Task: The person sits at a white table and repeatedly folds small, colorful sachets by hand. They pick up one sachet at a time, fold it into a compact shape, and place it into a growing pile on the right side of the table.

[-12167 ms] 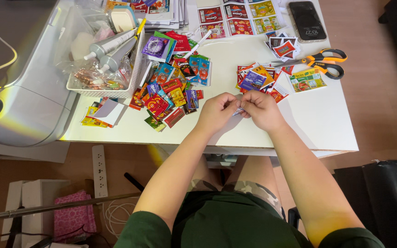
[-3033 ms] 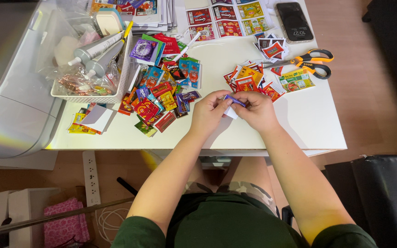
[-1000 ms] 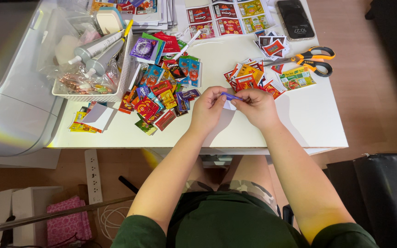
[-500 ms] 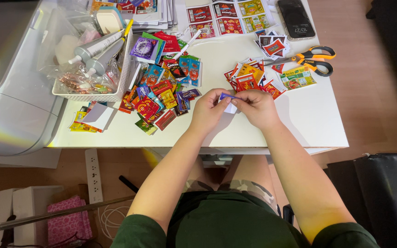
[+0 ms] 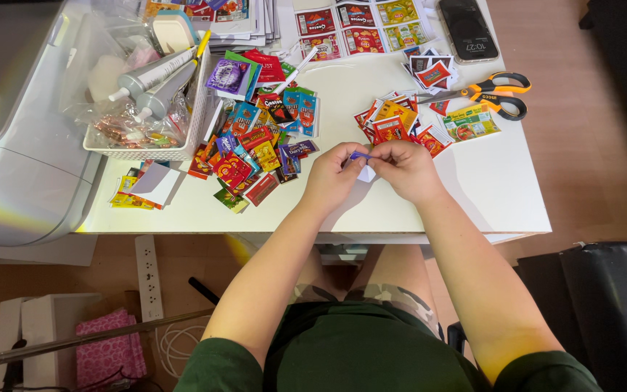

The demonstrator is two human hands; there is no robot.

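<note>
Small purple paper piece (image 5: 359, 155) pinched between both hands (image 5: 371, 170)

A white worktop (image 5: 473, 196) stood on a brown floor (image 5: 589, 167). To its left sat a grey machine (image 5: 23, 181), lit by a bright patch. Under the worktop's edge lay a white power strip (image 5: 146, 276) and a coiled white cable (image 5: 175, 345). A white box (image 5: 45, 327) with pink cloth (image 5: 107, 352) sat lower left; a black chair (image 5: 604, 305) stood lower right.

The fingers (image 5: 361, 161) hide most of the small purple piece (image 5: 359, 154); its kind is unclear.
</note>
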